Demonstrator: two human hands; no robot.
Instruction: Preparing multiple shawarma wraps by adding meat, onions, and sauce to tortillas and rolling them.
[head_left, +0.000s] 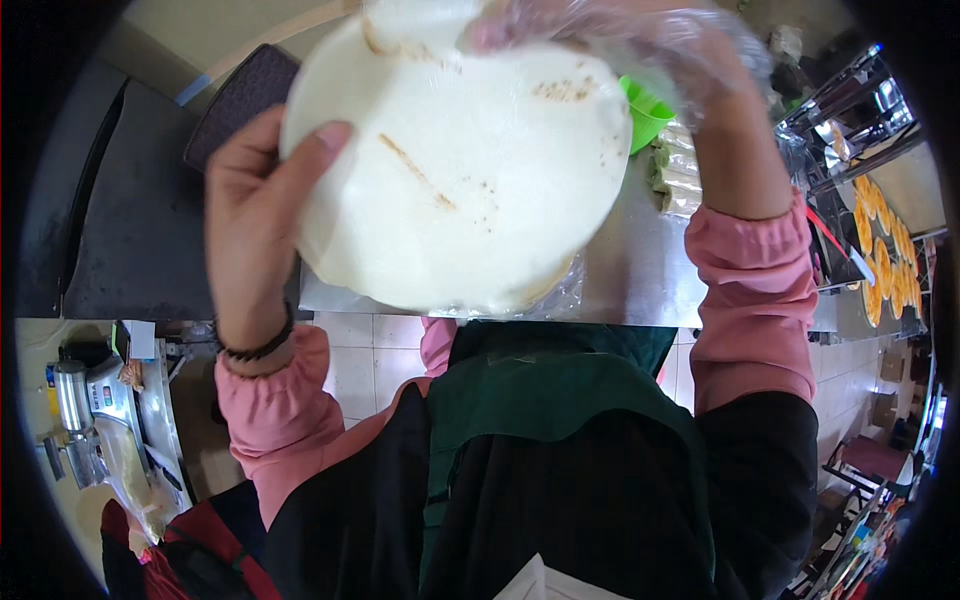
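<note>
A large round white flatbread (457, 165) with brown toasted marks spreads out before me. My left hand (251, 195) is bare and grips its left edge, thumb on top, the other fingers beyond the rim. From the upper right, my right hand (607, 30) in a clear plastic glove reaches over the bread's far part. Its fingertips touch the upper face; the top of the picture and blur conceal how they close. Clear plastic film (564, 292) and what looks like another flatbread's edge show under the lower right rim.
A steel worktop (645, 255) lies beneath, with a green plastic cup (646, 112) and wrapped rolls (676, 169) at right. Dark panels (142, 202) stand at left. Several orange-topped rounds (885, 255) and a red-handled tool (836, 240) are farther right. A slicing machine (101, 397) stands lower left.
</note>
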